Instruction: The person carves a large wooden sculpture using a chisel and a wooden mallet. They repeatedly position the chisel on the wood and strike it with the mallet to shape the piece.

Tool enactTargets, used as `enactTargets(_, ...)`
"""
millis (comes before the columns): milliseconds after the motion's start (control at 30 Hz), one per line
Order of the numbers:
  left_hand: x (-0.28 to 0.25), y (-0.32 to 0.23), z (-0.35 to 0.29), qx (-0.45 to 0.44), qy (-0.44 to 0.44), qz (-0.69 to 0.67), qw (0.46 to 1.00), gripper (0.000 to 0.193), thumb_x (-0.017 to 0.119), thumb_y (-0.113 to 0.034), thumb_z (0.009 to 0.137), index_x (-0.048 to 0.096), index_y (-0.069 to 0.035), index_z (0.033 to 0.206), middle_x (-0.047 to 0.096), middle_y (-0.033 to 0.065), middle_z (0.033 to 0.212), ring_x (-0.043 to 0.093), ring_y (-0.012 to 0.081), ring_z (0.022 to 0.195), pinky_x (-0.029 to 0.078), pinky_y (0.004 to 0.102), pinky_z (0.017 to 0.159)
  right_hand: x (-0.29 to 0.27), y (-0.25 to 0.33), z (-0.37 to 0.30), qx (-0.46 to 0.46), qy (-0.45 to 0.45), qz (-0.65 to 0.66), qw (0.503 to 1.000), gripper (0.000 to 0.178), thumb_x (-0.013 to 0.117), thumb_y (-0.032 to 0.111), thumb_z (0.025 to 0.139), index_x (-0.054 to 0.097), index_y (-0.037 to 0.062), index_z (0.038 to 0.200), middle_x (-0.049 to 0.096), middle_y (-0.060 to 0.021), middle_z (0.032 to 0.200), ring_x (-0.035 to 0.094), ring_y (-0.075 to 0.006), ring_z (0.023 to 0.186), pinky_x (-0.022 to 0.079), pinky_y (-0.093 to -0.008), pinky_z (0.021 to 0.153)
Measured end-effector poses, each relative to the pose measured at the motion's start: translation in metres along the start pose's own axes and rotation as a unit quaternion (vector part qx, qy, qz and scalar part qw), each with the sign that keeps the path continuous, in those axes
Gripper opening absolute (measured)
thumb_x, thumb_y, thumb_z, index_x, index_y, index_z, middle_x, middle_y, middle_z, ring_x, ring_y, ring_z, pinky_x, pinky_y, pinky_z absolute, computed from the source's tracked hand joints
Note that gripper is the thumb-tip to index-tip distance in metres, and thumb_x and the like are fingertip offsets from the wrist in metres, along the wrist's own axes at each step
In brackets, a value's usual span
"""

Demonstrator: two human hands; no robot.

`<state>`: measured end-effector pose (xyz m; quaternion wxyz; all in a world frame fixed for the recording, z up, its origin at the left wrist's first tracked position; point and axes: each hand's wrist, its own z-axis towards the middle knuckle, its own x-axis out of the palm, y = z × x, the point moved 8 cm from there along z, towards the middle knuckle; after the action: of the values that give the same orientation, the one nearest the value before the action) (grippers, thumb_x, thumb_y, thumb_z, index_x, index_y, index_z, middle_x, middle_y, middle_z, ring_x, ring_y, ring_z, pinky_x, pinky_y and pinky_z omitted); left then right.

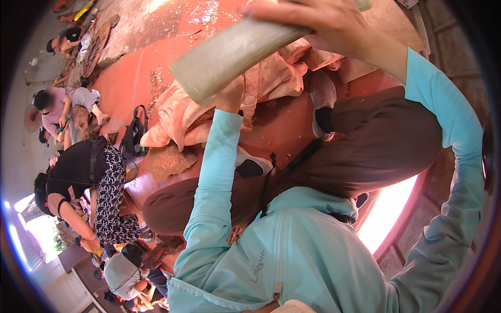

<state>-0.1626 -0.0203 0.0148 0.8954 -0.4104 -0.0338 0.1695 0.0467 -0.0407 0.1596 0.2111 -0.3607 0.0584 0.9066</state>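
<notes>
- Currently, in the head view, the right hand is gripping a thick, pale wooden block, which is slanting across the upper middle and blurring slightly.
- The left hand is showing only partly behind the block's lower end; whether it is holding anything, I cannot tell.
- A carved wooden figure is lying on the red floor in front of the person, just beyond their shoes.
- Wood chips are lying beside it.
- Leftward, a black bag is resting near a bending co-worker.
</notes>
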Motion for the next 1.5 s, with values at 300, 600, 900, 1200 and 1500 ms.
enactTargets(300,0.01,-0.025,0.007,0.062,-0.011,-0.012,0.998,0.023,0.053,0.0,0.089,0.048,-0.003,0.067,0.051,-0.0014,0.058,0.043,0.0051,0.046,0.035,0.0227,0.04,0.002,0.002,0.002,-0.01,0.022,-0.132,0.991,0.057,0.059,0.012,0.084,0.047,0.034,0.135,0.048,0.0013,0.078,0.045,-0.0122,0.065,0.043,-0.0223,0.057)
enactTargets(600,0.009,-0.027,-0.001,0.071,-0.015,0.032,0.997,0.012,0.06,-0.006,0.087,0.055,-0.002,0.077,0.056,0.0007,0.064,0.049,0.0065,0.052,0.04,0.0223,0.047,-0.012,0.004,0.009,0.031,0.013,-0.036,0.999,0.067,0.057,0.004,0.08,0.044,0.036,0.137,0.049,-0.0001,0.079,0.046,-0.014,0.065,0.044,-0.0273,0.058)
enactTargets(900,-0.011,-0.043,-0.006,-0.085,-0.059,-0.18,0.978,0.035,0.049,-0.005,0.091,0.039,-0.005,0.058,0.041,0.0013,0.049,0.034,0.0076,0.04,0.028,0.0239,0.036,-0.008,0.007,0.012,-0.001,0.103,-0.125,0.987,0.07,0.06,0.012,0.077,0.04,0.0346,0.14,0.049,-0.0018,0.08,0.048,-0.0158,0.067,0.042,-0.026,0.061)
enactTargets(1200,-0.002,-0.03,0.005,-0.028,-0.064,-0.142,0.987,0.028,0.047,-0.001,0.09,0.038,-0.003,0.064,0.043,0.0049,0.048,0.036,0.01,0.038,0.029,0.0232,0.036,-0.017,0.019,0.021,-0.004,0.003,-0.04,0.999,0.064,0.059,0.011,0.079,0.044,0.0283,0.139,0.047,-0.0018,0.076,0.046,-0.0146,0.066,0.04,-0.0255,0.058)
enactTargets(1500,0.01,-0.019,-0.016,0.071,0.009,-0.053,0.996,0.003,0.054,0.004,0.084,0.055,0.001,0.085,0.054,0.0045,0.064,0.045,0.0092,0.047,0.037,0.023,0.04,0.002,0.02,0.01,-0.091,0.097,-0.24,0.962,0.063,0.051,0.012,0.085,0.039,0.0407,0.139,0.045,-0.0002,0.075,0.043,-0.0132,0.062,0.04,-0.0249,0.058)
